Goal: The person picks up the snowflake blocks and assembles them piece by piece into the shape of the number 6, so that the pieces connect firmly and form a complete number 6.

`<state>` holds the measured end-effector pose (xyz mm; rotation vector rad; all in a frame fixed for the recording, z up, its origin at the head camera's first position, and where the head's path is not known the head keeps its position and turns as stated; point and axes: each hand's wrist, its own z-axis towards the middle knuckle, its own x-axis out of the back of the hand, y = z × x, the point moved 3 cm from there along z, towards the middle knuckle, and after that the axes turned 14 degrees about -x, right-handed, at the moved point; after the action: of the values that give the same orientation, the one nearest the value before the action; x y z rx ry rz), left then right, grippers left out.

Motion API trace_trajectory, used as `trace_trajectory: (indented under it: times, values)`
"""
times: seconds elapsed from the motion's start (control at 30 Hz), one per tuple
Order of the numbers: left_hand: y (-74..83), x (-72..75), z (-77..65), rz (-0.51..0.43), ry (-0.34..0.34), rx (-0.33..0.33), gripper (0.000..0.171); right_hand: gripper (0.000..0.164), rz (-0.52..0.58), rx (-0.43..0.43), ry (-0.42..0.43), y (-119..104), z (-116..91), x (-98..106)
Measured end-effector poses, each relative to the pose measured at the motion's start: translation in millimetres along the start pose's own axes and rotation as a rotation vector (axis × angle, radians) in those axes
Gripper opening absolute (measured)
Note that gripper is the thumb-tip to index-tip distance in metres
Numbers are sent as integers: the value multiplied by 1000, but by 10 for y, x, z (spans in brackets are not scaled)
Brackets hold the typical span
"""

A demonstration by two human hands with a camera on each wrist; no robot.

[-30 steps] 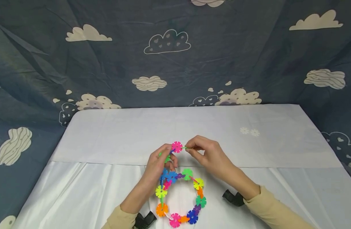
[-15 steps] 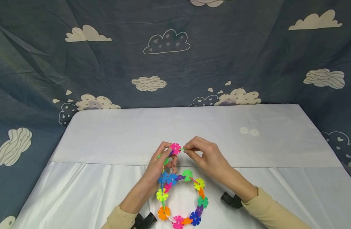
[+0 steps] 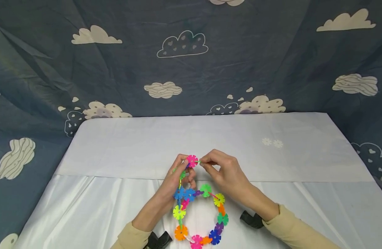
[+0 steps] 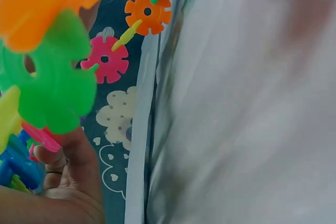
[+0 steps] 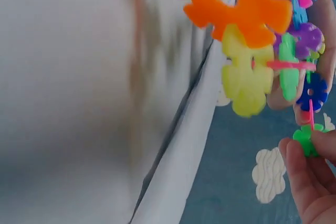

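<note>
A ring of colourful plastic snowflake discs (image 3: 181, 232) hangs below my left hand (image 3: 172, 185). Upper discs of this linked chain lie against that hand, whose thumb and fingers grip it near a dark blue disc (image 5: 313, 88). At the top, a pink disc (image 3: 192, 161) faces the camera beside the left fingertips. From the right, my right hand (image 3: 226, 169) pinches a green disc (image 5: 304, 141) between thumb and fingers. That green disc is edge-on in the head view and meets the pink disc's right rim. Parts of the chain are hidden behind the left hand.
Two white snowflake discs (image 3: 272, 143) lie side by side on the white-covered table (image 3: 132, 148), towards the back right. Black wrist mounts (image 3: 252, 219) sit at both forearms. A dark cloud-patterned cloth (image 3: 191, 72) hangs behind the table.
The right hand has moved slightly left with the green disc, closer to the left hand. The hanging ring has swung a little to the right. Both hands keep their hold.
</note>
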<state>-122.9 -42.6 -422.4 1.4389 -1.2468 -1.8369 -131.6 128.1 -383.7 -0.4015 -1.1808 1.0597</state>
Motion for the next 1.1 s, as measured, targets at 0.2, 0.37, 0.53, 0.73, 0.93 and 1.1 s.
trace_trajectory:
  times: [0.2,0.37,0.53,0.73,0.93,1.1]
  values:
    - [-10,3,11,62,17,26,27,22,60,-212,-153,100,27,87]
    - [-5,84,23,163,50,31,30,22,19,-364,-197,302,-33,256]
    - [21,174,41,216,56,10,36,18,-58,-448,-155,598,-116,517]
    - [33,255,60,193,77,3,26,17,-187,-488,-88,928,-143,899]
    - [27,284,73,157,115,29,19,23,-326,-566,-39,1249,-71,1299]
    - [20,296,85,151,129,25,21,40,-457,-658,-115,1552,-5,1490]
